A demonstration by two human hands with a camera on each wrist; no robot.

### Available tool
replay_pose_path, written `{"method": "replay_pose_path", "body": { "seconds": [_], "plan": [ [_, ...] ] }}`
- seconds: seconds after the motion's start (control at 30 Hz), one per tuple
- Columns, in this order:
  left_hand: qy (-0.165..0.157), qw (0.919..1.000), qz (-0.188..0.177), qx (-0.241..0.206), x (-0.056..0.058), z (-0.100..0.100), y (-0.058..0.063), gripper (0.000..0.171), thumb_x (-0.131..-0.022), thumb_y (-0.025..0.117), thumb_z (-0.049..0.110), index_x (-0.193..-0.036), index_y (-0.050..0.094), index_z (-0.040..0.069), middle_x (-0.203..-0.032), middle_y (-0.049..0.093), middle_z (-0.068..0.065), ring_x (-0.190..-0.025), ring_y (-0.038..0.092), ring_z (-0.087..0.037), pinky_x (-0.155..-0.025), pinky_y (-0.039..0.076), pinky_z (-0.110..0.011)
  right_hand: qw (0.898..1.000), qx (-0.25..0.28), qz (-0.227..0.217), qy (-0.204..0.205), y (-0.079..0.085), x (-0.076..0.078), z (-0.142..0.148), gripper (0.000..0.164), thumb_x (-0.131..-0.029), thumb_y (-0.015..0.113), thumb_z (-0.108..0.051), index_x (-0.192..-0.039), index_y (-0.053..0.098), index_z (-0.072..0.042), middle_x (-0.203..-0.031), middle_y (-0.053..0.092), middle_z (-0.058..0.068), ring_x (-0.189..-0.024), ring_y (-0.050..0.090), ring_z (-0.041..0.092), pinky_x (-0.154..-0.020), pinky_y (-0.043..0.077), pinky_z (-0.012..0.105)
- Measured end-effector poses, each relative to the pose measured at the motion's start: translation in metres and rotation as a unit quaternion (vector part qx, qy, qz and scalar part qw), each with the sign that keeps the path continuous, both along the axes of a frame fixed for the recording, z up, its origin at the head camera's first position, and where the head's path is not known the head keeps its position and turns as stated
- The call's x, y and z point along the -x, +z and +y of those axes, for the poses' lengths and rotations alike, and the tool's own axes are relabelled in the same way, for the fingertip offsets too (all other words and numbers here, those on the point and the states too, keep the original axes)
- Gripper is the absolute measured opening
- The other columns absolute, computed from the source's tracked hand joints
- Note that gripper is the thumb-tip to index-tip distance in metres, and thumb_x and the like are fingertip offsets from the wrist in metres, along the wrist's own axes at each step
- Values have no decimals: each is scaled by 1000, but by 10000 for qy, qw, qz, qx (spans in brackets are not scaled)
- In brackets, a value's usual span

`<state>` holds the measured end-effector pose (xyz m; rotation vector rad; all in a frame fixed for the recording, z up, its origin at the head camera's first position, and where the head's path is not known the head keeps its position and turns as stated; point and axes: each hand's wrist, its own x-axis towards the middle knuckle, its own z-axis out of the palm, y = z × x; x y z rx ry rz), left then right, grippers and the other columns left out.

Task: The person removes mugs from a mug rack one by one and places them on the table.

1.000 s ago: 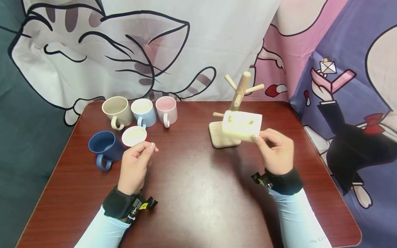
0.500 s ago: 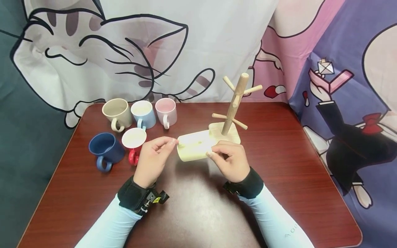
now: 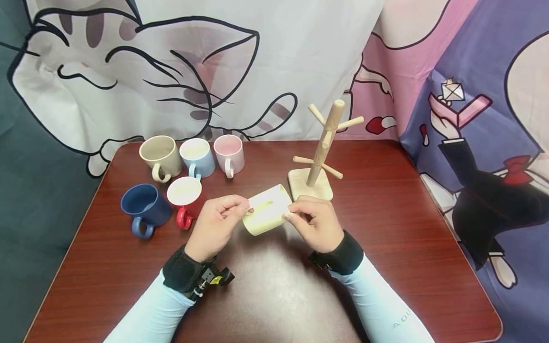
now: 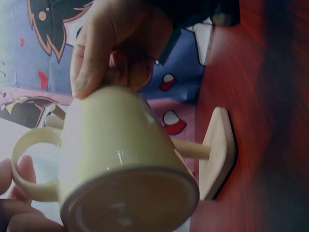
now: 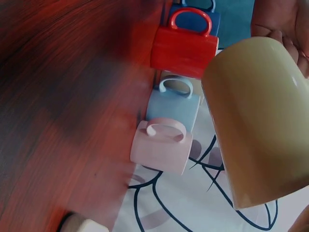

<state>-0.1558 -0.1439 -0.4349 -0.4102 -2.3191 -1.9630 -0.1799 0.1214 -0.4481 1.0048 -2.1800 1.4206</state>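
Note:
A pale yellow mug is held tilted on its side above the table, between both hands. My left hand pinches its handle, as the left wrist view shows. At the other end my right hand pinches the rim with thumb and fingers. In the left wrist view the mug's base faces the camera. Just behind the right hand stands a wooden mug tree with several bare pegs and a square base. The red mug is close to the left hand.
Left on the table stand a dark blue mug, a beige mug, a light blue mug and a pink mug, all upright. A printed curtain hangs behind the table.
The right hand has carried the yellow mug leftward from in front of the mug tree. The left hand has moved right and taken its handle. The mug has since tilted slightly.

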Motion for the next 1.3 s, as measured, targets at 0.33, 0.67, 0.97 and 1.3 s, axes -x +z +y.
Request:
{"method": "replay_pose_path", "body": {
  "seconds": [0.33, 0.67, 0.97, 1.3],
  "plan": [
    [757, 9935, -359, -770, -6, 3, 5, 12, -105, 69, -2, -102, 76, -11, -84, 69, -5, -77, 53, -17, -68, 46, -23, 9985, 60, -530, 99, -3, 2, 7, 18, -89, 88, 3, -104, 84, -6, -74, 59, -3, -62, 50, 12, -55, 40, 25],
    [604, 9882, -530, -1305, -9, 0, 8, 15, -106, 65, -5, -106, 71, -19, -85, 71, 1, -80, 59, -13, -75, 53, -21, 9985, -78, -515, 185, -8, 9, 9, 20, -89, 89, 3, -106, 84, -7, -76, 58, -3, -65, 51, 13, -58, 41, 25],
    [256, 9969, -349, -661, -7, -11, 9, 23, -109, 62, 3, -103, 76, -14, -78, 66, -2, -72, 49, -14, -63, 40, -29, 9983, -194, 297, 452, 2, 8, 14, 27, -84, 90, 9, -102, 82, -10, -75, 54, -2, -67, 49, 13, -60, 39, 24],
    [-236, 9951, -680, 677, 8, -11, 3, 26, -111, 68, 19, -108, 85, 0, -96, 82, -9, -97, 75, -22, -85, 57, -32, 9923, -636, 825, 668, 5, 10, 14, 27, -84, 91, 6, -105, 82, -8, -82, 66, -2, -73, 57, 13, -65, 46, 25]
  ]
}}
